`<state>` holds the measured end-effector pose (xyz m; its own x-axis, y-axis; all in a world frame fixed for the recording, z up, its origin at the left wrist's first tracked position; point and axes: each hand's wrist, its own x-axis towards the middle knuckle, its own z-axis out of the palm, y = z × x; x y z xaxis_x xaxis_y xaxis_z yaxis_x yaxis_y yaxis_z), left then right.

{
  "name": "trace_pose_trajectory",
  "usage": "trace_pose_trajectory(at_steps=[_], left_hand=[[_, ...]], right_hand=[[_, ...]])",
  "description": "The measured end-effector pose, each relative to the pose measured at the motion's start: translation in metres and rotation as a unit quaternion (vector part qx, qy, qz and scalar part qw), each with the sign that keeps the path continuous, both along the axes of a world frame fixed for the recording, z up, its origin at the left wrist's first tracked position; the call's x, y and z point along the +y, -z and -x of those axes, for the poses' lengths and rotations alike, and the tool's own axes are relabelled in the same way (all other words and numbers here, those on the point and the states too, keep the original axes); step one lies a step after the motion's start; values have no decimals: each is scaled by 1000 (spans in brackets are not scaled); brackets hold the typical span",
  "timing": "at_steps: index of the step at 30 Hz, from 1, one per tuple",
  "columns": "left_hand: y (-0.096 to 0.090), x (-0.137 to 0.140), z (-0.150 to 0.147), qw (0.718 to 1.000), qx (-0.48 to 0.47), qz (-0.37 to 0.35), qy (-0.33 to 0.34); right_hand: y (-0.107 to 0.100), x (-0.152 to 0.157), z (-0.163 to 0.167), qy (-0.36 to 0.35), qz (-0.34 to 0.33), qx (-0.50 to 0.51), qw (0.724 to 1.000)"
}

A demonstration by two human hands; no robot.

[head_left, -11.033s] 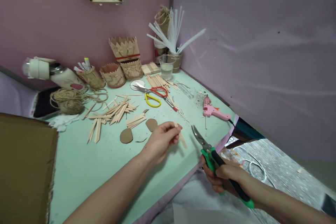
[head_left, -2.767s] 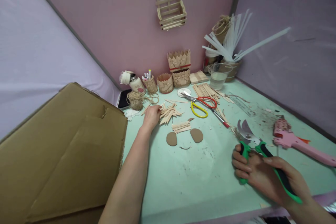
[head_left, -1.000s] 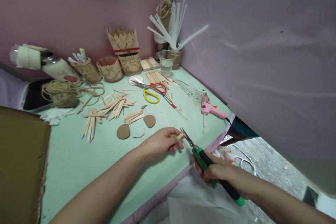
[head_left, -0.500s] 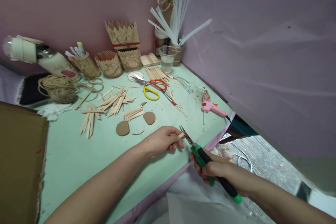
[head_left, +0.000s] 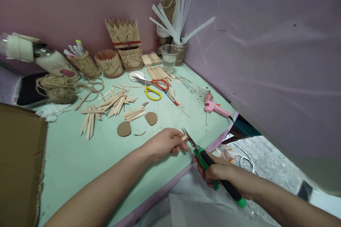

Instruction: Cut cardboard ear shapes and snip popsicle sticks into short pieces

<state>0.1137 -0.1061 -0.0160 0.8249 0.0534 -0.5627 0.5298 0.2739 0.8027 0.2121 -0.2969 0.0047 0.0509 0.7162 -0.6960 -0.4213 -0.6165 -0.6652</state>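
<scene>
My left hand (head_left: pixel 170 143) pinches a short piece of wooden stick (head_left: pixel 184 137) between thumb and fingers above the table's front edge. Wrapped around the green and black handles of the pruning shears (head_left: pixel 205 161) is my right hand (head_left: pixel 213 172). The narrow metal blades are parted and point up and left, right beside the end of the stick piece. Two cardboard discs (head_left: pixel 124 129) and a small row of wooden sticks (head_left: pixel 134 114) lie beyond my left hand.
Scissors (head_left: pixel 151 87) with red and yellow handles lie mid-table near loose wooden sticks (head_left: pixel 117 103). A pink glue gun (head_left: pixel 215 108) rests at the right edge. Behind stand a cup of liquid (head_left: pixel 169 60), decorated holders (head_left: pixel 109 64), twine (head_left: pixel 57 88) and a bottle (head_left: pixel 53 60).
The view has shifted slightly, so the things on the table sit a little higher and further left. Both hands, the stick piece and the shears look nearly unmoved.
</scene>
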Motion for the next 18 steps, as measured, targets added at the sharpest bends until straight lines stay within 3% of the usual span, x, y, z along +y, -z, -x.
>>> trace_pose_trajectory(at_steps=[8, 14, 18], left_hand=[[7, -9, 0, 1000, 0, 9, 19], [10, -26, -1, 999, 17, 39, 6], [-2, -24, -1, 999, -3, 49, 17]], right_hand=[[-1, -13, 4, -14, 23, 2, 1000], [2, -27, 14, 50, 74, 24, 996], [-1, -30, 6, 70, 19, 18, 997]])
